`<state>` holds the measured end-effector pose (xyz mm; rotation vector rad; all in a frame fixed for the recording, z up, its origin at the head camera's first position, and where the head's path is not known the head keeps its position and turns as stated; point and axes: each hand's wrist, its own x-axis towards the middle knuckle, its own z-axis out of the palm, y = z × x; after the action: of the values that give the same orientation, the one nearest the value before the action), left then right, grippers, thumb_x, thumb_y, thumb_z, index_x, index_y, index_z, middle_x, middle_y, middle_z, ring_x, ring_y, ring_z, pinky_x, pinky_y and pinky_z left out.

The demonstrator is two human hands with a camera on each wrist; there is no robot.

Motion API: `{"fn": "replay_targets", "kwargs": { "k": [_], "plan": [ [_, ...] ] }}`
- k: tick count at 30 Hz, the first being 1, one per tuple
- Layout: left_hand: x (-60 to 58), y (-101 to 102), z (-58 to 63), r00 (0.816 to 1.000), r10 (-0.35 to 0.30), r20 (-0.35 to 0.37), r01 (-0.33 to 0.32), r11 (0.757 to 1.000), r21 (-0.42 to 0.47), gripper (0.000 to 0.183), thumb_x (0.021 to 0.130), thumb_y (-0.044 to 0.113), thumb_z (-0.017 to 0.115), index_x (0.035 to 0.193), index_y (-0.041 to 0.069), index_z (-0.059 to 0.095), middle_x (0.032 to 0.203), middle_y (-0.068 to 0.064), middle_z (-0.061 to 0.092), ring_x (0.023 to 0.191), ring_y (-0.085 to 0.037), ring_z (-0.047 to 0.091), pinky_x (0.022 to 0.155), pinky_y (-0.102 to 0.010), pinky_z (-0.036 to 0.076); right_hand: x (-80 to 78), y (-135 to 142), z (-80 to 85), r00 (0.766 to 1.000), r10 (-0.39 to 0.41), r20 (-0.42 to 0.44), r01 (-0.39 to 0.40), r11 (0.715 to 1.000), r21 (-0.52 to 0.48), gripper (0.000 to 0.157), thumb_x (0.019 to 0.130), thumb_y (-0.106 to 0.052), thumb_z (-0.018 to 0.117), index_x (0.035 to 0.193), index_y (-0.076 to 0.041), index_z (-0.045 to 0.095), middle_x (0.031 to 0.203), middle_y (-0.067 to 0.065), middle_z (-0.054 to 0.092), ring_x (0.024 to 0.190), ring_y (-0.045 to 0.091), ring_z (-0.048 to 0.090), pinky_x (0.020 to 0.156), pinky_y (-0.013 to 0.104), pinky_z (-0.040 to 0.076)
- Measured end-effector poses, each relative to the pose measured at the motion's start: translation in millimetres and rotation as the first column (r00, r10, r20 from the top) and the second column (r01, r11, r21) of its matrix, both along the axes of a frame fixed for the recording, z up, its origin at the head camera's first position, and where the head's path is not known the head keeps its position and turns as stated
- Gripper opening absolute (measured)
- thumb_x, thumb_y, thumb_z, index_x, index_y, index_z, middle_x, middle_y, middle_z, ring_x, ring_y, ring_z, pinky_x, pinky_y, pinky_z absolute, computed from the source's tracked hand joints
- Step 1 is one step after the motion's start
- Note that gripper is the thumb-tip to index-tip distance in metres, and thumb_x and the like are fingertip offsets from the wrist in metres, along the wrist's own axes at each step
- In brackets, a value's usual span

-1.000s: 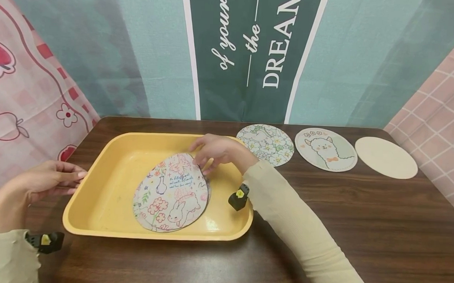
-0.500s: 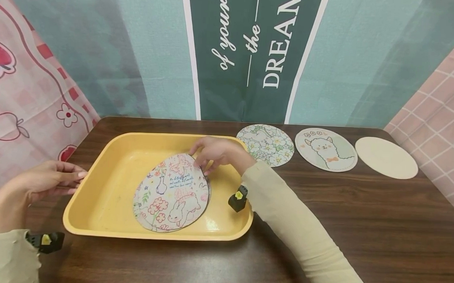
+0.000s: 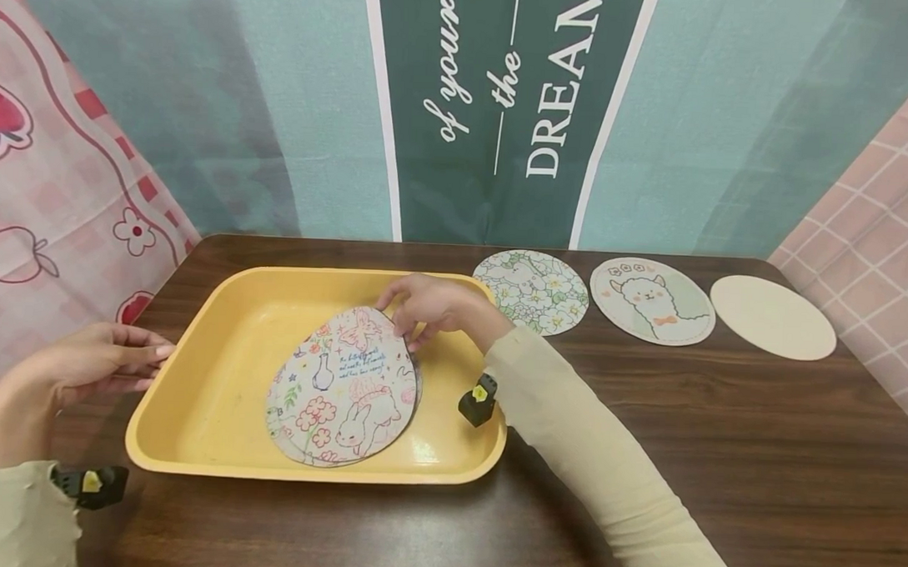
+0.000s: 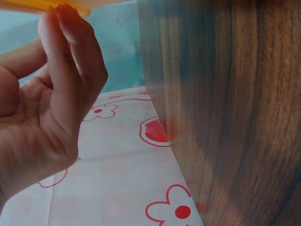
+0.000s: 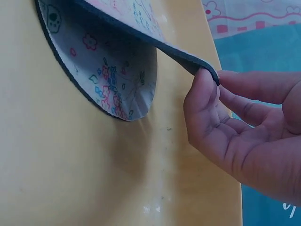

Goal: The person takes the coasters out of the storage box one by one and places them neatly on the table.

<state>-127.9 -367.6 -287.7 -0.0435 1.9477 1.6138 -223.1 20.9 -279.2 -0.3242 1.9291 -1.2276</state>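
Note:
In the head view, my right hand (image 3: 438, 306) pinches the upper right edge of a round mat (image 3: 345, 388) printed with a rabbit and flowers. The right wrist view shows thumb and fingers on its dark-backed rim, that edge raised and bent. Beneath lies a second patterned mat (image 5: 110, 80) in the yellow tray (image 3: 225, 401), mostly covered in the head view. My left hand (image 3: 109, 359) holds the tray's left rim. In the left wrist view, its fingertips (image 4: 61, 12) meet the tray's underside.
Along the table's back edge, right of the tray, lie a flowered round mat (image 3: 532, 290), an alpaca mat (image 3: 649, 300) and a plain cream mat (image 3: 772, 316). Fabric hangs behind and at both sides of the wooden table (image 3: 606, 447).
Hardly anything differs. My right hand has shifted very slightly downward at the mat's edge; the left hand and the tray have stayed in place.

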Motion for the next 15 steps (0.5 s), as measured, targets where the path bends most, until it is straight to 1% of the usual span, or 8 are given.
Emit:
{"fn": "replay_targets", "kwargs": {
  "k": [4,10,15],
  "plan": [
    [0.5,1.2,0.5,1.0,0.0,-0.001,0.0,1.0,-0.011,0.024,0.096,0.007,0.044,0.088,0.011,0.066,0.082,-0.002,0.062,0.075,-0.015,0.062,0.071,-0.029,0.055,1.0,1.7,2.0,1.0,0.009,0.006,-0.009,1.0,-0.016,0.043,0.08,0.016,0.05,0.119,-0.003,0.047,0.083,0.013,0.052,0.061,0.02,0.05,0.053,0.029,0.052],
    [1.0,1.4,1.0,1.0,-0.015,0.0,0.015,1.0,0.011,0.024,0.096,0.006,0.044,0.089,0.011,0.066,0.083,-0.002,0.062,0.076,-0.015,0.062,0.071,-0.029,0.054,0.9,4.1,4.5,1.0,0.022,0.001,-0.022,0.998,-0.056,0.043,0.08,0.017,0.05,0.118,-0.003,0.048,0.078,0.012,0.052,0.059,0.02,0.049,0.053,0.03,0.052],
    [2.0,1.4,-0.9,1.0,-0.02,-0.002,0.02,0.999,0.031,0.025,0.096,0.006,0.043,0.089,0.011,0.067,0.083,-0.001,0.063,0.076,-0.015,0.062,0.072,-0.029,0.054,2.9,5.2,7.9,1.0,0.024,-0.002,-0.024,0.997,-0.068,0.044,0.079,0.018,0.05,0.118,-0.003,0.048,0.077,0.012,0.052,0.059,0.021,0.049,0.054,0.03,0.053]
  ]
}}
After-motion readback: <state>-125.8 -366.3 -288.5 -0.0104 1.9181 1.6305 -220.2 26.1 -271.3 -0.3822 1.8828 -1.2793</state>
